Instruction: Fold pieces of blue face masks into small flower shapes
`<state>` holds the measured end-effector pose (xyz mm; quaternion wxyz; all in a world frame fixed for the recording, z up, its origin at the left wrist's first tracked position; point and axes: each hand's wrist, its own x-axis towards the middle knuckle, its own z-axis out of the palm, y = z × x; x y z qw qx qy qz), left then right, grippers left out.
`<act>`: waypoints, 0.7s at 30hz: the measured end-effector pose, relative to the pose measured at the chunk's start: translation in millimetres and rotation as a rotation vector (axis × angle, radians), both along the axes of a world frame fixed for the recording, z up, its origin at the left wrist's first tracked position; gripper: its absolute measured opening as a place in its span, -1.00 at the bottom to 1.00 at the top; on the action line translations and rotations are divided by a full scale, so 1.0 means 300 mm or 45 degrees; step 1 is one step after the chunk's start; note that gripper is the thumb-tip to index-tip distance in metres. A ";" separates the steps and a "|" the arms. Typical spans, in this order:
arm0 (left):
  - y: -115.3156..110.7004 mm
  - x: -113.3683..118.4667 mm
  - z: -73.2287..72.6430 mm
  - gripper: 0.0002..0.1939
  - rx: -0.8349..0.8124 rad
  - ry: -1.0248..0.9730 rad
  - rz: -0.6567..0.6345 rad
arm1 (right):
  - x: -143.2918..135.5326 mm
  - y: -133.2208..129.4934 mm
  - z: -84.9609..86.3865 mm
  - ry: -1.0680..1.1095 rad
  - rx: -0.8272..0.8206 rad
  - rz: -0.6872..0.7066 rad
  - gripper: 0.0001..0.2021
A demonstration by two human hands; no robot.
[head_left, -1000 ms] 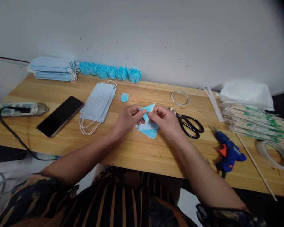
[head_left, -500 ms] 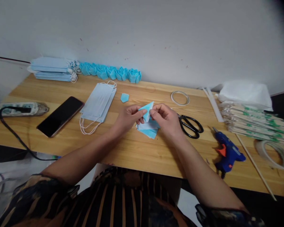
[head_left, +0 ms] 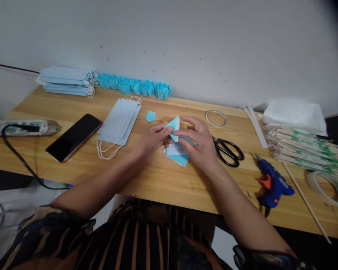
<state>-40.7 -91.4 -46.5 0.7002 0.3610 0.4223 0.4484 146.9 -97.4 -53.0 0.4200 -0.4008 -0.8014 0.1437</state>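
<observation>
Head view: left hand (head_left: 154, 138) pinches a folded blue piece (head_left: 173, 127) between thumb and fingers; soft matte sheet, triangular outline, white strip along its right edge, held up above the tabletop (head_left: 124, 183). Right hand (head_left: 198, 140) has its fingers parted, fingertips at the white edge; whether they grip it, cannot tell. Beneath the hands, loose blue and white sheets (head_left: 181, 159), flat, overlapping, corners angled. Beyond the left hand, a small five-sided blue piece (head_left: 150, 116), lying flat. To its left, pleated pale-blue masks (head_left: 118, 122) with thin white cord loops, then a glossy black phone (head_left: 74, 137). Along the wall, a thick stack of masks (head_left: 64, 80) beside a row of crinkled blue rosettes (head_left: 135, 86), petals layered. Right of the right hand, black-handled scissors (head_left: 229, 152), handles looped; a narrow tape ring (head_left: 217, 118) lies behind them. Farther right, a smooth blue glue gun (head_left: 274, 183) with orange trigger, a slender wooden stick (head_left: 307, 202), a wide tape roll (head_left: 326, 187), and bundled sticks (head_left: 307, 148) in crinkly green-printed clear wrap.
</observation>
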 end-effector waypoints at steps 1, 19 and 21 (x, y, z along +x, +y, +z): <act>0.001 0.001 -0.003 -0.74 0.003 0.018 0.006 | -0.001 0.000 -0.001 0.014 -0.004 -0.002 -0.82; -0.013 0.010 -0.010 -0.65 0.244 0.157 0.039 | -0.046 -0.024 0.026 0.493 -0.607 -0.164 -0.88; -0.013 0.008 -0.014 -0.64 0.252 0.180 0.033 | -0.049 -0.025 0.028 0.507 -0.615 -0.179 -0.87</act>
